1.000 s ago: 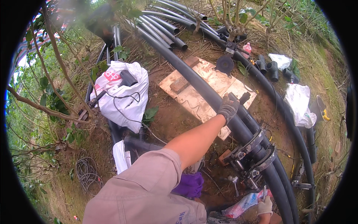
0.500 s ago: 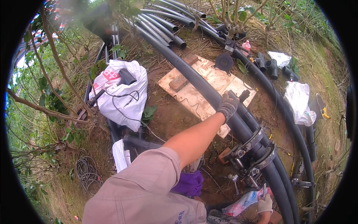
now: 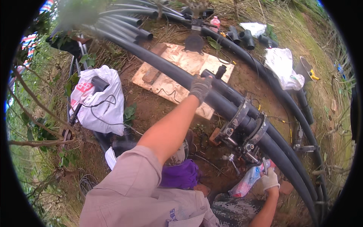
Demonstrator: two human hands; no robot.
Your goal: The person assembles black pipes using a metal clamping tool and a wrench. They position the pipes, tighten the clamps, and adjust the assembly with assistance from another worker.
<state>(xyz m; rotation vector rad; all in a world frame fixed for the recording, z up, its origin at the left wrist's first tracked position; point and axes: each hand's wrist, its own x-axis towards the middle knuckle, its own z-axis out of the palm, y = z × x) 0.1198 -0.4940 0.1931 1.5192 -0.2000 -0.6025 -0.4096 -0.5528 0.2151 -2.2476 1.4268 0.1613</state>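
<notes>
Pipe (image 3: 177, 73), long and black, is what I have my left hand (image 3: 200, 86) on: the gloved fingers curl over its top, pressed down on it rather than wrapped fully round. My right hand (image 3: 270, 180), also gloved, sits low beside the metal clamp (image 3: 245, 130), pinching a thin tool; I cannot tell how firmly. That clamp, a pair of rings bolted round the pipe, is my landmark. The left hand rests up the pipe from the clamp, just beyond it. A wooden board (image 3: 177, 75) lies under the pipe further up from the clamp, and a white bag (image 3: 101, 102) lies well to the clamp's left. I judge the step to be steadying the pipe while the clamp is worked on; the next move calls for holding it unmoving. Its long axis runs diagonally, from upper left down to lower right through the clamp.
</notes>
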